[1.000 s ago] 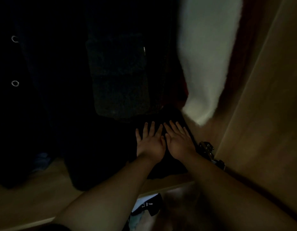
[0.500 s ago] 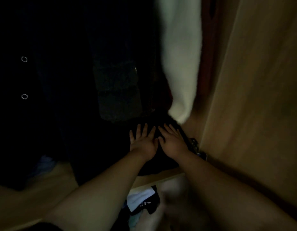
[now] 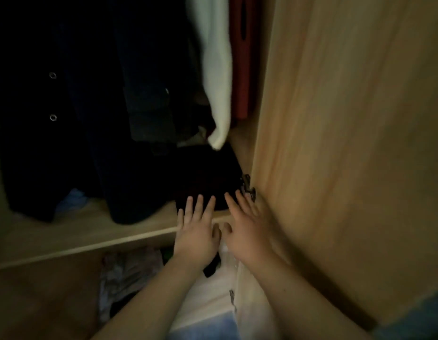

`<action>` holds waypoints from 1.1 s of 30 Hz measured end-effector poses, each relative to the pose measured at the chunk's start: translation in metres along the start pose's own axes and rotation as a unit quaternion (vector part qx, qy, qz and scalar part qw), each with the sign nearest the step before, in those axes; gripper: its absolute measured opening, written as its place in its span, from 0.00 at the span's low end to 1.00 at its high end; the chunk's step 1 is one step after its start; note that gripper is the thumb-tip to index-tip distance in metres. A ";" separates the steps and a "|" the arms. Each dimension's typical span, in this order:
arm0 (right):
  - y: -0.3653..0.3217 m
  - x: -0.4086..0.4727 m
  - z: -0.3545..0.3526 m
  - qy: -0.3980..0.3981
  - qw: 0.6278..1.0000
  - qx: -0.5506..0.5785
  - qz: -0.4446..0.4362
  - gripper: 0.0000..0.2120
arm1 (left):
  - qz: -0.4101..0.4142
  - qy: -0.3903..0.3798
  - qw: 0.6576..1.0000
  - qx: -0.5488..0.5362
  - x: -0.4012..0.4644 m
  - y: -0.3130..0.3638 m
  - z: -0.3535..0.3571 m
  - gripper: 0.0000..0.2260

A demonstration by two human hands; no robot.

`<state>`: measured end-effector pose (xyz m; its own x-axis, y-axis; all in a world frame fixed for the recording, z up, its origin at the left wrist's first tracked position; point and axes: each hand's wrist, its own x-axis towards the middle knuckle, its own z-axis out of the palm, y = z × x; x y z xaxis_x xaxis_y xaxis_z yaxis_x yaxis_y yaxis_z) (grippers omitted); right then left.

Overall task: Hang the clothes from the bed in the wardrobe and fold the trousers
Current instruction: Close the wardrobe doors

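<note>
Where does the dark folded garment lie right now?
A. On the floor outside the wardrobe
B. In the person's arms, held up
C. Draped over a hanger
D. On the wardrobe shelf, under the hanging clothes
D: the dark folded garment lies flat on the wooden shelf, below the white hanging garment, with the left hand and right hand open at its front edge.

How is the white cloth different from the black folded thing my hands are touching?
The white cloth hangs down; the black folded garment lies flat on the wardrobe shelf. The white cloth is pale and easy to see; the black garment is almost lost in the dark. Both hands' fingertips reach the black garment's front edge; neither touches the white cloth. Both are inside the wardrobe.
</note>
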<state>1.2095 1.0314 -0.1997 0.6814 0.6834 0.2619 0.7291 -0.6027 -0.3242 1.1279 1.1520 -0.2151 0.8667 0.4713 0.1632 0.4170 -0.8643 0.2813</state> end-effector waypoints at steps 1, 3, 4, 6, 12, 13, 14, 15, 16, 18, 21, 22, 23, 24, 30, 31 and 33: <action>0.002 -0.019 -0.003 -0.002 1.000 0.002 -0.001 0.34 | -0.002 -0.007 1.000 -0.002 -0.016 0.006 0.000 0.30; 0.007 -0.059 -0.012 -0.003 1.000 -0.019 -0.011 0.34 | 0.002 -0.024 1.000 0.011 -0.048 0.016 -0.002 0.31; 0.010 -0.078 -0.017 0.001 0.999 -0.036 -0.017 0.34 | 0.008 -0.032 0.999 0.026 -0.064 0.020 -0.004 0.33; 0.017 -0.115 -0.028 -0.001 0.998 -0.056 -0.015 0.33 | 0.030 -0.039 0.997 0.057 -0.092 0.029 -0.008 0.34; 0.034 -0.204 -0.045 0.013 0.999 -0.026 0.029 0.34 | 0.100 -0.034 0.989 0.100 -0.146 0.057 -0.010 0.31; 0.037 -0.217 -0.048 0.014 0.999 -0.029 0.036 0.33 | 0.106 -0.046 0.988 0.098 -0.149 0.061 -0.008 0.31; 0.040 -0.230 -0.050 0.015 0.999 -0.027 0.043 0.33 | 0.115 -0.050 0.987 0.097 -0.150 0.066 -0.007 0.31; 0.043 -0.241 -0.053 0.018 0.998 -0.021 0.054 0.33 | 0.125 -0.046 0.986 0.097 -0.150 0.071 -0.006 0.31; 0.045 -0.251 -0.056 0.024 0.997 -0.014 0.068 0.33 | 0.135 -0.044 0.985 0.098 -0.149 0.077 -0.006 0.32; 0.048 -0.268 -0.062 0.043 0.994 -0.011 0.097 0.33 | 0.154 -0.043 0.983 0.088 -0.149 0.088 -0.008 0.32; 0.048 -0.286 -0.069 0.075 0.989 0.001 0.127 0.30 | 0.180 -0.041 0.980 0.071 -0.154 0.094 -0.012 0.31; 0.048 -0.289 -0.071 0.088 0.986 0.010 0.140 0.28 | 0.186 -0.040 0.980 0.065 -0.156 0.093 -0.013 0.32; 0.048 -0.292 -0.073 0.103 0.982 0.015 0.156 0.27 | 0.190 -0.040 0.979 0.058 -0.159 0.091 -0.014 0.32; 0.047 -0.293 -0.076 0.115 0.977 0.017 0.177 0.28 | 0.192 -0.040 0.979 0.050 -0.163 0.088 -0.014 0.32; 0.042 -0.276 -0.071 0.067 0.964 0.066 0.248 0.44 | 0.176 -0.039 0.983 0.034 -0.176 0.059 -0.015 0.32; 0.037 -0.273 -0.069 0.077 0.956 0.113 0.260 0.45 | 0.172 -0.038 0.984 0.037 -0.178 0.054 -0.016 0.32; 0.030 -0.270 -0.064 0.110 0.932 0.200 0.282 0.46 | 0.168 -0.033 0.984 0.041 -0.182 0.046 -0.019 0.32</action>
<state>1.0509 0.8023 -0.2216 0.9775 0.1770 0.1147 0.2003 -0.6088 -0.7676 0.9843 1.0303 -0.2143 0.9743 0.1468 0.1711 0.1224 -0.9818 0.1451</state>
